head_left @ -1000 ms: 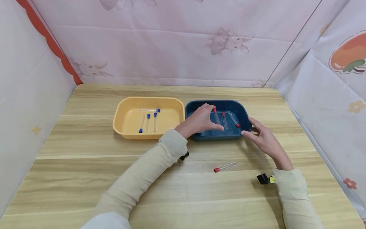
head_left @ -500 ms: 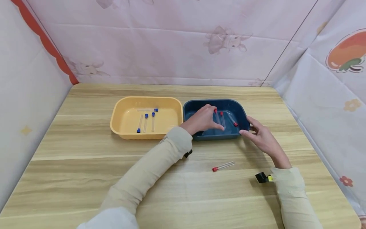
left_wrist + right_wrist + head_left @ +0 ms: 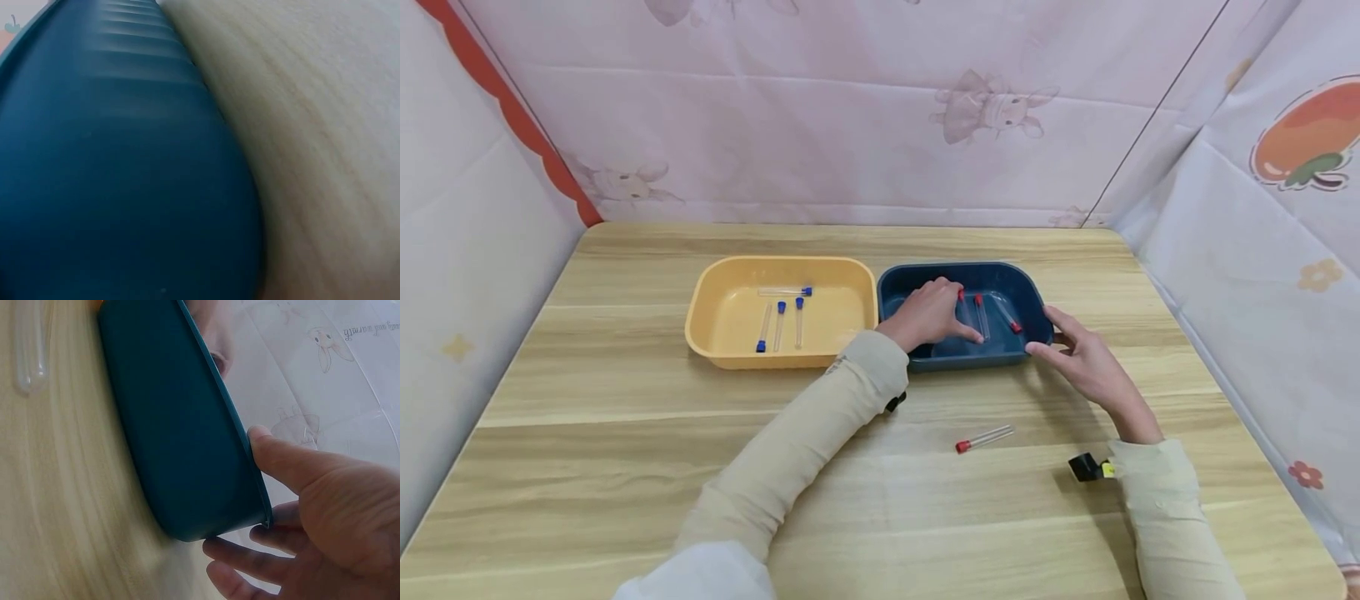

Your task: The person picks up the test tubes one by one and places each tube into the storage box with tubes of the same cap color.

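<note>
- A wooden table point(image 3: 625, 467) fills the view, boxed in by pale pink cloth walls printed with rabbits; two trays sit side by side near the far edge, touching or nearly so.
- The yellow tray point(image 3: 715, 333) on the left holds four blue-capped tubes point(image 3: 778, 323); nothing in it has shifted over the last second.
- The left hand point(image 3: 925, 312) reaches over the near rim into the dark blue tray point(image 3: 1000, 275); its fingers lie loosely bent over the left-most red-capped tube point(image 3: 964, 308), whose cap pokes out past the fingers; a second ago that tube stood clearer of the floor, and now the hand sits lower and flatter, so the tube looks set down or all but; whether the fingers still pinch it I cannot tell; the left wrist view shows only the tray's outer wall and blurred wood.
- Two more red-capped tubes point(image 3: 981, 315) lie just beside it in the same tray.
- The right hand point(image 3: 1078, 358) steadies the blue tray's near right corner, thumb on the rim and straightish fingers against the wall, as the right wrist view shows plainly; it has stayed there throughout.
- One loose red-capped tube point(image 3: 985, 437) lies on the table nearer the person, well apart from both trays, unmoved; by the sorting so far, I judge it the last one left to go in.
</note>
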`<state>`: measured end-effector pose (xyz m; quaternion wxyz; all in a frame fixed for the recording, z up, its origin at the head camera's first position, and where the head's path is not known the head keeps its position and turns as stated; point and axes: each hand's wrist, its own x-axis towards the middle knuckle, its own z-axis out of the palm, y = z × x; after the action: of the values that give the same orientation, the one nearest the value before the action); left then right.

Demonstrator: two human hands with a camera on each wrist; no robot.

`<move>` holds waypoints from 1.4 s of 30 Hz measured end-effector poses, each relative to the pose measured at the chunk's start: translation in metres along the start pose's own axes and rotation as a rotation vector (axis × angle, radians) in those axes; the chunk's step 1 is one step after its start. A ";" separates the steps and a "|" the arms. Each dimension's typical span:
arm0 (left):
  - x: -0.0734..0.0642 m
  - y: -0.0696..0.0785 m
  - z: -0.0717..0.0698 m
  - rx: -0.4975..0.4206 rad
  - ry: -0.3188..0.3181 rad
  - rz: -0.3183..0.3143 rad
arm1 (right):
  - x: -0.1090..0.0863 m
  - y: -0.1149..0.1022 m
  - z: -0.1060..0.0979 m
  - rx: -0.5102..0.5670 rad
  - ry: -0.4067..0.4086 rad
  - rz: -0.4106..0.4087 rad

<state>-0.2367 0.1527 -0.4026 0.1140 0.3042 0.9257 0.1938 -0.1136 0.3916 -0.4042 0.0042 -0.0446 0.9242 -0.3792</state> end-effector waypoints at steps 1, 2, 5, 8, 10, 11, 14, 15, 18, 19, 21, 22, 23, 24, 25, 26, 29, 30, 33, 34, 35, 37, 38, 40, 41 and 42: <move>0.000 0.000 0.001 0.005 0.000 -0.003 | 0.000 0.000 0.000 0.000 -0.001 0.000; 0.001 0.000 0.001 0.011 0.001 -0.006 | 0.000 0.000 0.000 -0.001 -0.002 0.000; 0.001 -0.001 0.002 0.021 0.000 -0.016 | 0.000 -0.001 0.000 -0.002 -0.003 0.000; 0.002 -0.002 0.003 0.030 -0.006 -0.022 | 0.000 -0.001 -0.001 0.001 -0.003 -0.001; 0.003 -0.002 0.004 0.037 -0.011 -0.025 | 0.000 -0.001 -0.001 0.005 -0.004 -0.001; 0.003 -0.002 0.004 0.040 -0.014 -0.026 | 0.000 -0.001 -0.001 0.007 -0.004 -0.003; 0.004 -0.002 0.005 0.043 -0.017 -0.028 | 0.000 0.000 -0.001 0.007 -0.004 -0.004; 0.005 -0.002 0.005 0.044 -0.017 -0.030 | 0.000 0.000 -0.002 0.006 -0.004 -0.003; 0.006 -0.003 0.007 0.057 -0.019 -0.038 | 0.000 0.001 -0.002 0.003 -0.003 -0.004; 0.006 -0.003 0.007 0.064 -0.018 -0.040 | 0.000 0.001 -0.002 0.002 -0.002 -0.005; 0.007 -0.003 0.008 0.082 -0.016 -0.044 | 0.000 0.001 -0.002 0.002 0.000 -0.010; 0.007 -0.003 0.009 0.090 -0.016 -0.045 | 0.000 0.002 -0.002 0.003 0.001 -0.014; 0.008 -0.003 0.009 0.098 -0.014 -0.047 | 0.000 0.002 -0.002 0.004 0.002 -0.016; 0.008 -0.003 0.010 0.104 -0.012 -0.047 | 0.001 0.002 -0.002 0.006 0.003 -0.018; 0.008 -0.003 0.010 0.115 -0.012 -0.047 | 0.001 0.002 -0.001 0.008 0.003 -0.019; 0.009 -0.003 0.010 0.125 -0.013 -0.047 | 0.001 0.002 -0.001 0.007 0.003 -0.019; 0.009 -0.003 0.011 0.155 -0.016 -0.047 | 0.000 0.002 -0.001 0.006 0.001 -0.010; 0.009 -0.003 0.011 0.166 -0.018 -0.046 | 0.000 0.002 -0.001 0.006 0.001 -0.007; 0.008 -0.002 0.011 0.186 -0.023 -0.047 | -0.001 0.001 -0.001 0.002 0.001 -0.004; 0.008 -0.002 0.010 0.191 -0.025 -0.048 | -0.001 0.000 -0.001 0.001 0.002 -0.004; 0.008 -0.002 0.010 0.195 -0.026 -0.048 | -0.001 0.000 -0.001 0.000 0.003 -0.003; 0.007 -0.002 0.010 0.204 -0.027 -0.047 | -0.002 -0.001 -0.001 -0.003 0.004 -0.003; 0.007 -0.002 0.010 0.207 -0.027 -0.047 | -0.002 -0.001 -0.001 -0.004 0.005 -0.002; 0.007 -0.002 0.010 0.211 -0.025 -0.045 | -0.002 -0.002 -0.001 -0.006 0.005 0.000; 0.007 -0.002 0.011 0.210 -0.024 -0.045 | -0.002 -0.002 -0.001 -0.007 0.004 -0.001; 0.007 -0.003 0.011 0.206 -0.023 -0.044 | -0.002 -0.002 -0.001 -0.008 0.002 -0.001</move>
<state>-0.2401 0.1579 -0.4140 0.0968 0.2960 0.9459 0.0915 -0.1114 0.3904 -0.4021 0.0029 -0.0446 0.9256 -0.3758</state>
